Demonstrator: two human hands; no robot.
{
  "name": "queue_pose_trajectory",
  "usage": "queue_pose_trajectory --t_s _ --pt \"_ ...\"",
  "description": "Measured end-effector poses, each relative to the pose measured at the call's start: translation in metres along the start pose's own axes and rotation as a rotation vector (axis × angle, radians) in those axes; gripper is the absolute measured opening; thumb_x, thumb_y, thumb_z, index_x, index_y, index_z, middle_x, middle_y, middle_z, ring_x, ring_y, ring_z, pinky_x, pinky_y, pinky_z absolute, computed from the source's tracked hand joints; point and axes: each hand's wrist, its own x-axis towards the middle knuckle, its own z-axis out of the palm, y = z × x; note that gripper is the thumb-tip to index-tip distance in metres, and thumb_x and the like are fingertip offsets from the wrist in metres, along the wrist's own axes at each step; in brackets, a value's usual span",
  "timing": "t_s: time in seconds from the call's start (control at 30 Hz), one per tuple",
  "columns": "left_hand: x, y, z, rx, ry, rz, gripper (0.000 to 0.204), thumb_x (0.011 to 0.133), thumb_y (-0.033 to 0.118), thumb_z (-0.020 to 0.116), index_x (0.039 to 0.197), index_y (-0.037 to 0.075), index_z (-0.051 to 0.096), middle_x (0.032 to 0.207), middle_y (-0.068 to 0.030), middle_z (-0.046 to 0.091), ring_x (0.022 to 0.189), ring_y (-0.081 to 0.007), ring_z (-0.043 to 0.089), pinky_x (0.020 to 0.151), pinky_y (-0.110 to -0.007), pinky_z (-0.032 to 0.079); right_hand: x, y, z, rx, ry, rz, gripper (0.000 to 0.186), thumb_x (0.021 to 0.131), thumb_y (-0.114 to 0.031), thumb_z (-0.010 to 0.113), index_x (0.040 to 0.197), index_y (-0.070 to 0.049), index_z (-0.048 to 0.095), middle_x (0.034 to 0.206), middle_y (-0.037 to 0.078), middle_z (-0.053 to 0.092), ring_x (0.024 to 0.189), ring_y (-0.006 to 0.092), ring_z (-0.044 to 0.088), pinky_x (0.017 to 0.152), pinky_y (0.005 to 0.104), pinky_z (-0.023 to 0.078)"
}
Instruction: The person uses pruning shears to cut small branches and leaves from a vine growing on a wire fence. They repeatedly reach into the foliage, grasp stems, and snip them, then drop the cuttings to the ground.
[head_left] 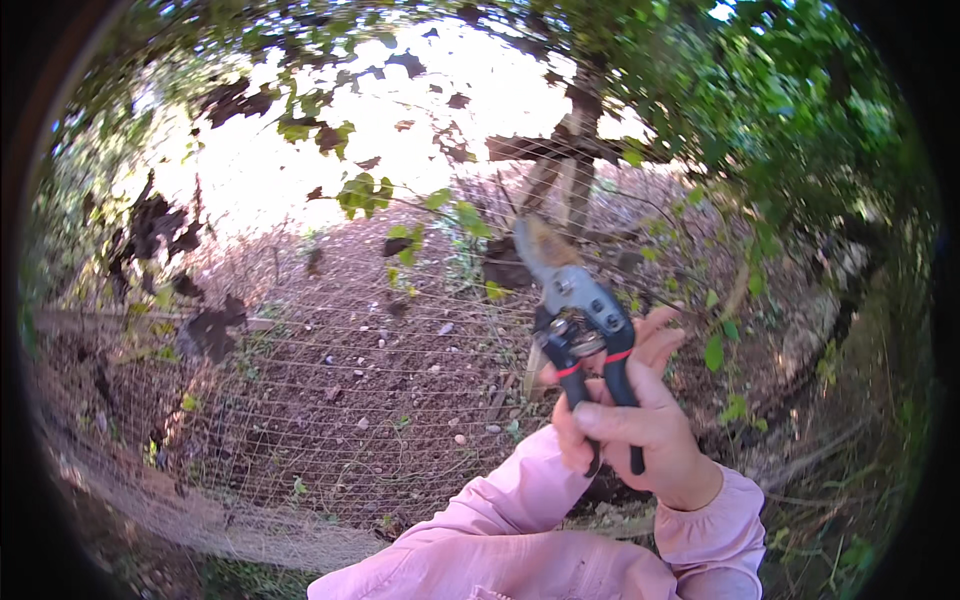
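Note:
A pair of pruning shears [588, 300] points up and slightly left, with a curved metal head and black handles banded in red. My right hand [660, 425] is closed on the handles from the right, its thumb lying across them. Several of its fingers show beyond the right handle. My left hand [570, 432] is beside and behind the left handle. Most of its fingers are hidden by the shears and the right hand, so its grip cannot be made out. Pink sleeves cover both forearms. The blades are near a thin leafy stem and touch nothing I can make out.
Fine netting [330, 400] stretches in front of bare, stony soil [400, 360]. Vine leaves [365, 195] hang above, some green, some dark and withered. A wooden post [580, 190] with a crosspiece stands behind. Dense foliage [800, 110] fills the upper right.

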Motion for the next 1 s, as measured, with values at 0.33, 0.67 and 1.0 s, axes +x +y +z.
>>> queue_pose_trajectory --t_s 0.33,0.67,1.0 --pt "0.022 0.012 0.001 0.191 0.092 0.113 0.007 0.081 0.0 0.064 0.087 0.003 0.063 0.087 -0.0086 0.064 0.071 -0.0145 0.059 0.058 -0.024 0.047 -0.065 0.044 -0.03 -0.106 0.179 -0.116 0.042 0.081 -0.015 0.067 0.114 -0.001 0.045 0.088 0.002 0.055 0.073 0.0071 0.051 0.067 0.0226 0.043" --pt "0.062 0.05 -0.027 -0.375 0.146 -0.253 0.013 0.09 0.007 0.058 0.098 -0.002 0.057 0.086 -0.0092 0.064 0.064 -0.0068 0.056 0.054 -0.019 0.048 -0.121 0.068 -0.083 0.016 0.749 -0.283 0.049 0.079 -0.013 0.065 0.12 0.003 0.044 0.081 0.007 0.057 0.069 0.0152 0.057 0.065 0.0299 0.047" --pt "0.074 0.058 -0.044 -0.418 0.245 -0.191 0.013 0.091 0.007 0.056 0.1 -0.002 0.056 0.086 -0.0097 0.063 0.065 -0.0103 0.058 0.057 -0.021 0.048 -0.119 0.09 -0.09 0.067 0.639 -0.064 0.053 0.074 -0.014 0.064 0.121 0.004 0.045 0.084 0.011 0.059 0.07 0.0186 0.058 0.064 0.0329 0.048"
